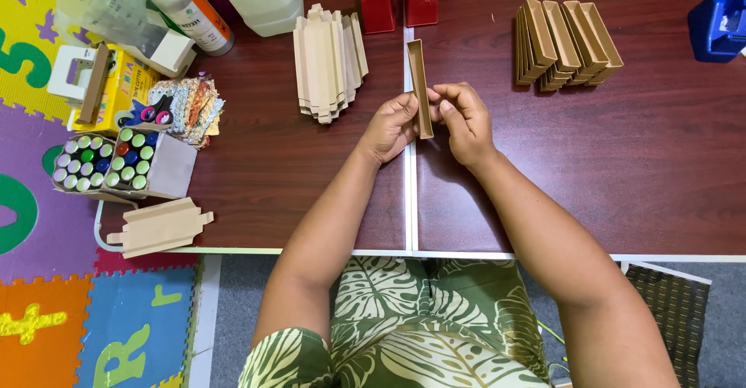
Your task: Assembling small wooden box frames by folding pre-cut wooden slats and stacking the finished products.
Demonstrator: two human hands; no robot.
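Leaf-print shorts [420, 318] fill the foreground. Above the dark wooden table [622, 186], left hand [388, 128] and right hand [464, 120] pinch a narrow folded cardboard tray [420, 85] at its near end; it looks light, thin-walled and easily crushed, best held by its side walls.

Surface [311, 194] dark reddish-brown. Cardboard tray [420, 85] tan, same as both stacks. Tape dispensers [396, 0] red. Shorts [427, 318] green-cream leaf print. Foam mat [47, 295] multicoloured.
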